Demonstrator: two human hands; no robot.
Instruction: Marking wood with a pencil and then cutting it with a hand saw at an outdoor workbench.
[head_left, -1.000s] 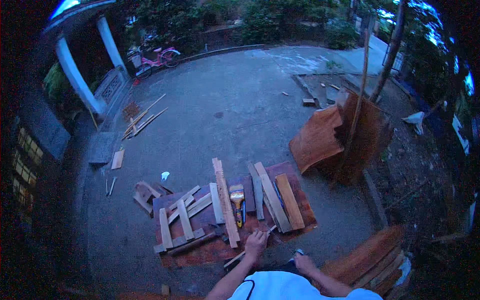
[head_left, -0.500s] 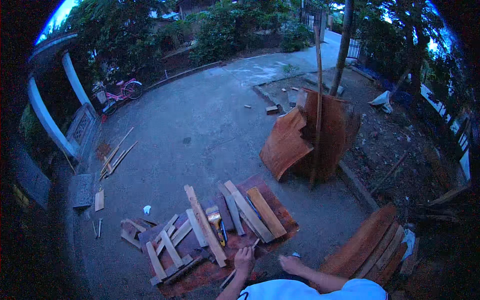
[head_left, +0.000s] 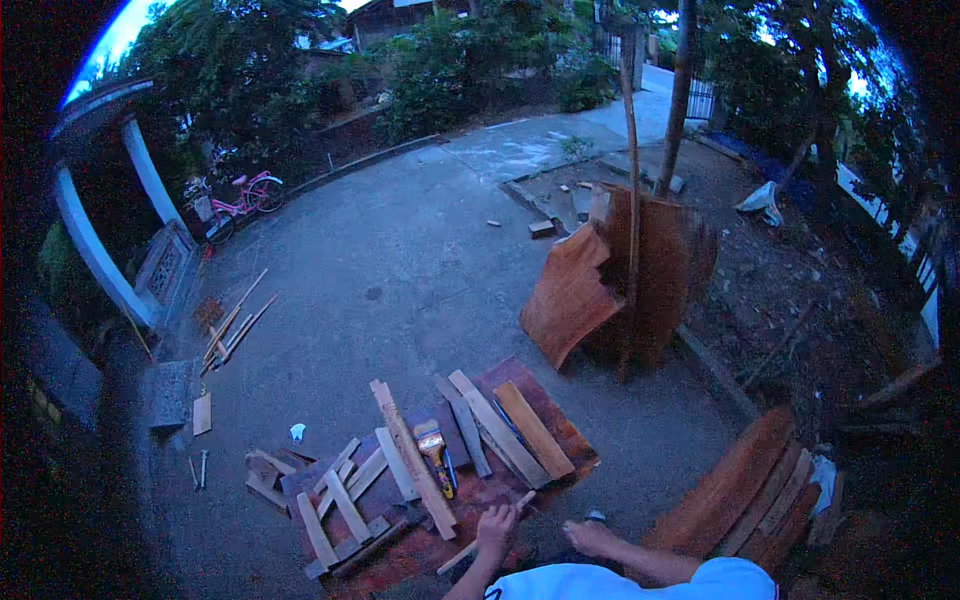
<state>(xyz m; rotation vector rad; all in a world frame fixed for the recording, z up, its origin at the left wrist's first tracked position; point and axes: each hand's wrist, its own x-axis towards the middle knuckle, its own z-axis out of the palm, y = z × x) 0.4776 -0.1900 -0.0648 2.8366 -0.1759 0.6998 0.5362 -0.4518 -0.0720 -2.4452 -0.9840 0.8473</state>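
My left hand (head_left: 497, 528) is closed on a narrow wooden strip (head_left: 457, 558), which shows on both sides of the fingers and slants up to the right. To its right, my right hand (head_left: 590, 541) is closed with the knuckles forward; what it holds, if anything, is too small and dim to make out. A small pale object (head_left: 596, 516) lies just beyond that hand. In front of my hands, a reddish-brown sheet (head_left: 480, 510) bears several wooden boards, among them a long plank (head_left: 412, 455). A wide paintbrush (head_left: 436, 460) with a yellow and black handle lies beside that plank.
A stack of brown boards (head_left: 740, 500) lies at my right. Farther off, curved rusty-brown sheets (head_left: 630, 280) lean round a thin pole. Sticks (head_left: 235, 330) lie on the concrete at the left, and a pink bicycle (head_left: 240, 200) stands beyond them.
My left hand has shifted slightly right and down, and more of the wooden strip shows. My right hand has moved slightly. The whole view has tilted a little.
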